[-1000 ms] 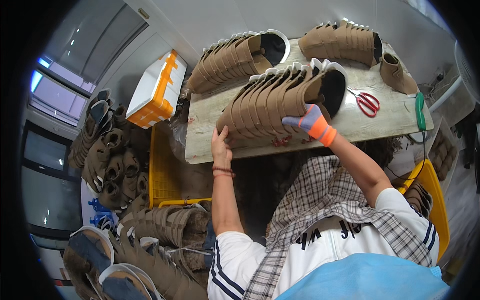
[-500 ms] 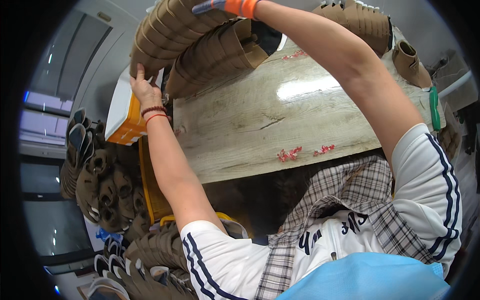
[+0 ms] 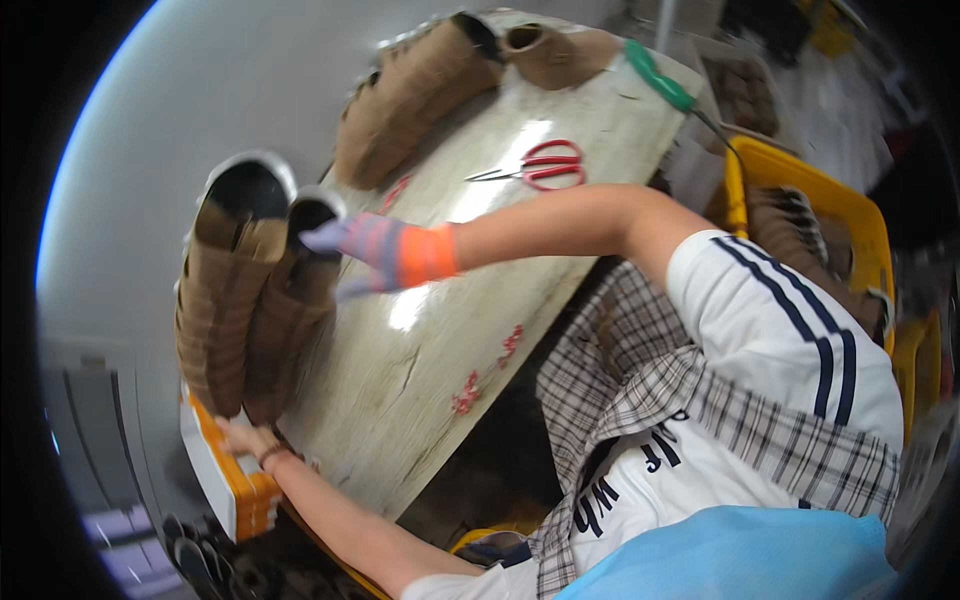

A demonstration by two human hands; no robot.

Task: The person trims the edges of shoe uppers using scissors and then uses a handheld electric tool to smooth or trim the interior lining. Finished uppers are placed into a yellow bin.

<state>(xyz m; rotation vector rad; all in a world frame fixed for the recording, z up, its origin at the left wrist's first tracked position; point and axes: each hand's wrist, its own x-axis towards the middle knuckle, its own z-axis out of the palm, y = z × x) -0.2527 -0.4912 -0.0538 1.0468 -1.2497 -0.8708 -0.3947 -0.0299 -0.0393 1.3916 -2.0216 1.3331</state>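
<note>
The nearer brown shoe stack (image 3: 286, 322) runs long-ways from the right hand (image 3: 385, 252), fingers apart by its top, toward the left hand (image 3: 250, 438), too blurry to tell its grip.

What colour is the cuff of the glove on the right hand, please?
The glove cuff is bright orange, best seen in the head view.

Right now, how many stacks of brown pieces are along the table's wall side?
3: the leftmost stack, the middle stack beside it, and the farther stack next to the lone brown piece.
</note>
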